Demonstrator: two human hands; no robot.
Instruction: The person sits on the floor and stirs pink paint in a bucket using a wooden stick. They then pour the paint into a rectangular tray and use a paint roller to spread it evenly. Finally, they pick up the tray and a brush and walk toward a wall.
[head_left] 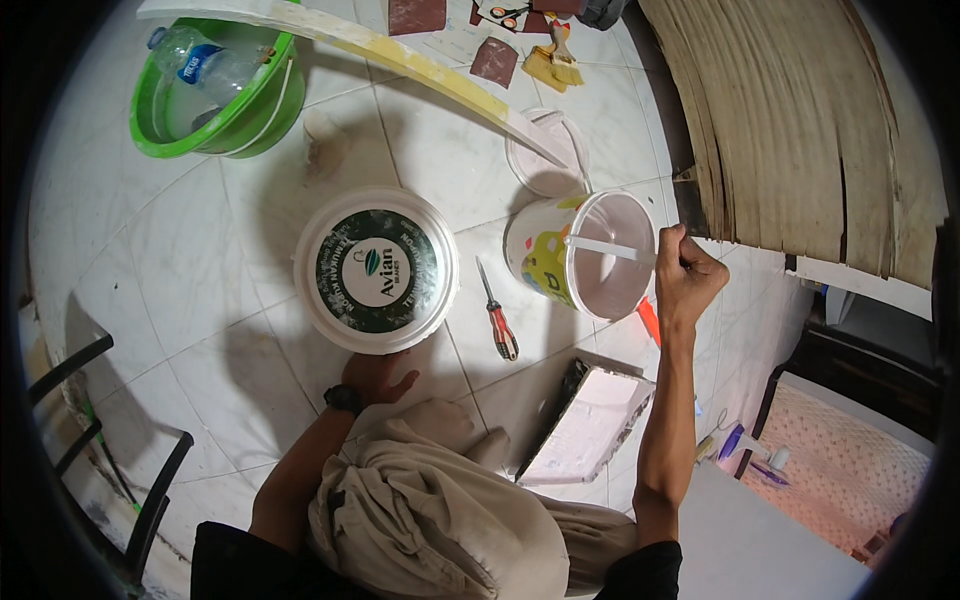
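Observation:
On the right, a white paint bucket [540, 250] with a colourful label stands with its mouth uncovered and a pale film inside. My right hand [688, 277] is closed around its white handle [612, 249], just past the bucket's right rim. At centre left is a second paint bucket [376, 270], topped by a white lid with a dark green ring. Against its near side rests my left hand [378, 379], thumb stretched out and the other fingers partly hidden under the rim. Between the buckets lies a screwdriver [498, 318] with a red and black handle.
A paint tray [588, 424] sits near my knees. A long pale strip [400, 62] crosses from the green bucket [165, 130] to a loose round lid [548, 150]. Brushes [555, 65] and brown sandpaper [494, 62] lie at the back. Black metal bars [150, 500] stand left.

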